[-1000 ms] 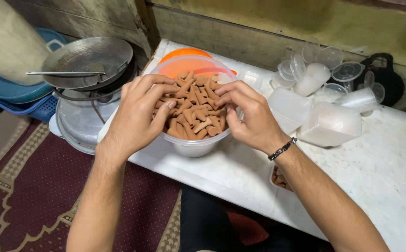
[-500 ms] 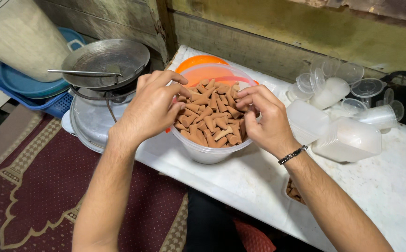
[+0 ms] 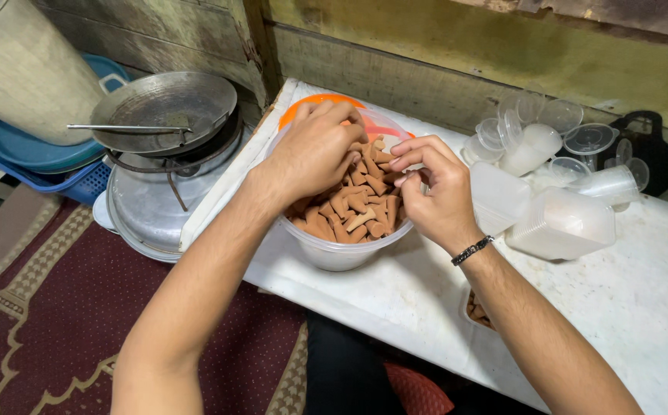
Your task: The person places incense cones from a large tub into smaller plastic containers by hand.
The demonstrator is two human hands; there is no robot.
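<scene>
Two bare hands work over a clear plastic bowl (image 3: 339, 250) heaped with small brown cone-shaped pieces (image 3: 353, 204), seen from the head camera looking down. The bowl stands on a white table (image 3: 641, 307), near its left end, with an orange lid (image 3: 314, 102) just behind it. The left hand (image 3: 314, 150) lies palm-down on the pile at the bowl's far left side, fingers curled into the pieces — whether it actually grips any cannot be told, since the fingertips are buried. The right hand (image 3: 434, 192) sits at the bowl's right rim, its fingers bent and pinched together over the pieces; what it holds, if anything, is hidden behind the fingers. A dark beaded bracelet (image 3: 472, 250) circles the right wrist. To the right of the bowl, a cluster of empty clear plastic cups and tubs (image 3: 556, 165) lies on the table, some tipped on their sides. Left of the table, a metal pan (image 3: 166, 107) with a thin rod across it rests on stacked metal pots (image 3: 145, 211), and a dark red patterned rug (image 3: 57, 323) covers the floor below.
</scene>
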